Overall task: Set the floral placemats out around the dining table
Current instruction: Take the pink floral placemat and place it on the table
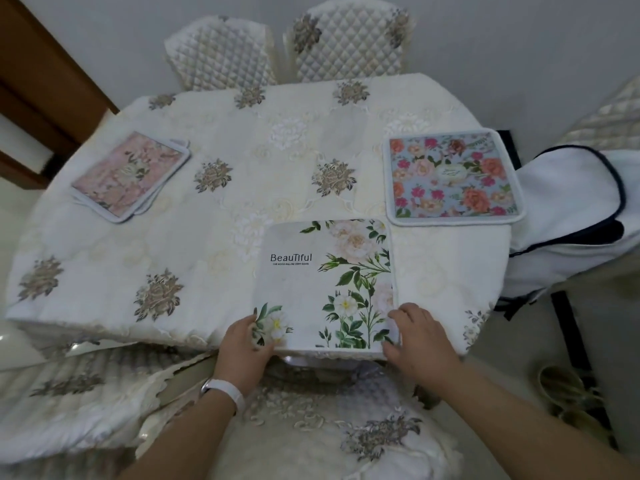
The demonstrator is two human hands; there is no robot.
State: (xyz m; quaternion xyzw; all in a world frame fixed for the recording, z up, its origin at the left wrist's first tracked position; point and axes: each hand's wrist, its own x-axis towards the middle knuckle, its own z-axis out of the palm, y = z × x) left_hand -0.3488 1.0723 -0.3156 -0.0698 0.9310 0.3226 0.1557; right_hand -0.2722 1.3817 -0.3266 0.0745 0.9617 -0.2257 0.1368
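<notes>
Both hands grip the white placemat (pixel 322 282) w/ "Beautiful" print & green-white flowers, lying flat at the near edge of the dining table (pixel 221 209). Left hand (pixel 244 348) pinches its near-left corner, thumb on top; right hand (pixel 417 341) clasps the near-right corner, fingers spread over the mat. Blue floral placemat (pixel 452 178) sits at the right edge, just beside the white one's far-right corner. Pink placemats (pixel 130 176), stacked & slightly fanned, lie near the left edge. White bag (pixel 571 216) rests off the right side
</notes>
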